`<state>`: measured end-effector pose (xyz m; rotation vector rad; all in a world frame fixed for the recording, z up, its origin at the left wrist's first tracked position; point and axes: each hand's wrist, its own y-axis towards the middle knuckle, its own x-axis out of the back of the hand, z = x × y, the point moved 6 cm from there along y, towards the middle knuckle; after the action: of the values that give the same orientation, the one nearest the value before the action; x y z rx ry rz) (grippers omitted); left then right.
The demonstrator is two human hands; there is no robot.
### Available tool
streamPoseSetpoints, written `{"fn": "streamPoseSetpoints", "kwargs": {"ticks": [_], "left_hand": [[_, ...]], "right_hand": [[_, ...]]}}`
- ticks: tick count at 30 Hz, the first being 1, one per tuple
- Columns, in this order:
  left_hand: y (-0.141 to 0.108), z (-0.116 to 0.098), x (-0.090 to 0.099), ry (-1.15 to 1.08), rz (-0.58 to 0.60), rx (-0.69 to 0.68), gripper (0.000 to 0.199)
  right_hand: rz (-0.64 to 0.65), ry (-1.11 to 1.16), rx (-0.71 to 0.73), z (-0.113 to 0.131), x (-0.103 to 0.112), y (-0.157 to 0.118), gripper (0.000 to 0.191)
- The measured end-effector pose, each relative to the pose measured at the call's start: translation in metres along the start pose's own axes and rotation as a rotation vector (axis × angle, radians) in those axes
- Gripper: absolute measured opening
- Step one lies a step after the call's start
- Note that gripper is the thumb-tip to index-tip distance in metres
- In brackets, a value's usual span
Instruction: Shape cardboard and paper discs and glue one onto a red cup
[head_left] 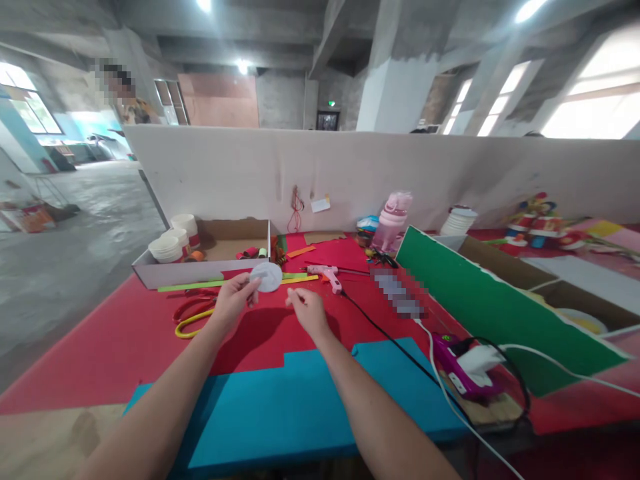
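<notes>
Disc (270,276): pinched at edge by left hand (233,301), over red tabletop (110,333) | right hand (307,312): just beside, fingers curled, cannot tell if something small is held | good handling: grip lightly at rim, without bending.

We see daylight flaring through the washed-out windows (595,93) at right, with ceiling lamps (531,9) glaring above a dimmer concrete ceiling (275,40); the floor (95,200) at left carries a pale sheen; soft shadows darken the red tabletop (165,360) near the left hand (233,299) and right hand (310,312); we notice stretched, smeared edges, and pixelation over one tabletop patch (397,293).
</notes>
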<state>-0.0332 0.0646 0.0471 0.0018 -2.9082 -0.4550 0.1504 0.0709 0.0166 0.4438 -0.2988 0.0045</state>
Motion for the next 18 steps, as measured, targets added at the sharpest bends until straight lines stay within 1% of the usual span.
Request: {"fn": "streamPoseSetpoints", "kwargs": {"ticks": [2, 3, 4, 5, 6, 8, 9, 11, 13, 16, 18], "left_hand": [[0.005, -0.016, 0.020, 0.300, -0.169, -0.112, 0.032], [0.008, -0.026, 0.030, 0.481, -0.245, -0.165, 0.032], [0.013, -0.034, 0.039, 0.668, -0.297, -0.208, 0.032], [0.020, -0.041, 0.046, 0.855, -0.318, -0.240, 0.032], [0.028, -0.046, 0.052, 1.037, -0.312, -0.260, 0.033], [0.045, -0.045, 0.061, 1.321, -0.257, -0.233, 0.036], [0.052, -0.042, 0.065, 1.409, -0.218, -0.196, 0.036], [0.060, -0.033, 0.069, 1.495, -0.137, -0.135, 0.037], [0.059, -0.031, 0.064, 1.507, -0.114, -0.159, 0.036], [0.044, -0.039, 0.043, 1.464, -0.164, -0.300, 0.037], [0.034, -0.041, 0.022, 1.430, -0.119, -0.334, 0.037]], "right_hand": [[-0.013, -0.108, 0.144, 0.011, -0.003, -0.004, 0.023], [-0.015, -0.146, 0.167, 0.013, -0.005, -0.006, 0.023], [-0.009, -0.179, 0.161, 0.012, -0.007, -0.007, 0.027], [0.003, -0.199, 0.137, 0.011, -0.009, -0.007, 0.032], [0.013, -0.196, 0.103, 0.008, -0.010, -0.007, 0.035], [0.035, -0.156, 0.057, 0.004, -0.012, -0.005, 0.035], [0.038, -0.139, 0.052, 0.003, -0.012, -0.004, 0.034], [0.035, -0.125, 0.058, 0.003, -0.010, -0.001, 0.034], [0.032, -0.126, 0.056, 0.002, -0.008, 0.001, 0.037], [0.049, -0.123, 0.050, 0.002, -0.008, 0.001, 0.040], [0.069, -0.135, 0.047, 0.001, -0.010, 0.000, 0.040]]}}
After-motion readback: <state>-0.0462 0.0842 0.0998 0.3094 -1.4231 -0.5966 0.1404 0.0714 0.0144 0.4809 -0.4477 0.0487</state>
